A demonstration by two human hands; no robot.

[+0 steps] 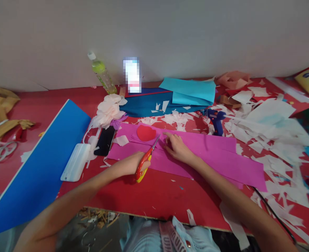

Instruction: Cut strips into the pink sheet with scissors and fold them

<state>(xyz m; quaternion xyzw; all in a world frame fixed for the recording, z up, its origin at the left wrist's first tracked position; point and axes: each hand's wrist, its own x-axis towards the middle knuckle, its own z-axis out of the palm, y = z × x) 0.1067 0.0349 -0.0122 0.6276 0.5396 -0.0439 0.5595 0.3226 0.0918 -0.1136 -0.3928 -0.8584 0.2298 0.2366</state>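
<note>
My left hand (pixel 133 163) is closed around the red and yellow handles of a pair of scissors (pixel 147 159). The blades point up and to the right at a long magenta paper sheet (pixel 209 157) lying across the red table (pixel 149 196). My right hand (pixel 177 147) rests flat on that sheet just right of the blade tips, fingers stretched out toward the far edge. A red rounded paper shape (pixel 146 133) lies on the sheet just beyond the blades.
A blue board (pixel 44 161) slants at the left, beside a white case (pixel 76 161) and a black phone (pixel 105 140). Behind stand a bottle (pixel 102 72), a pale paper flower (pixel 109 110), teal sheets (pixel 188 90) and a blue glue gun (pixel 215 119). White paper scraps (pixel 272 140) cover the right side.
</note>
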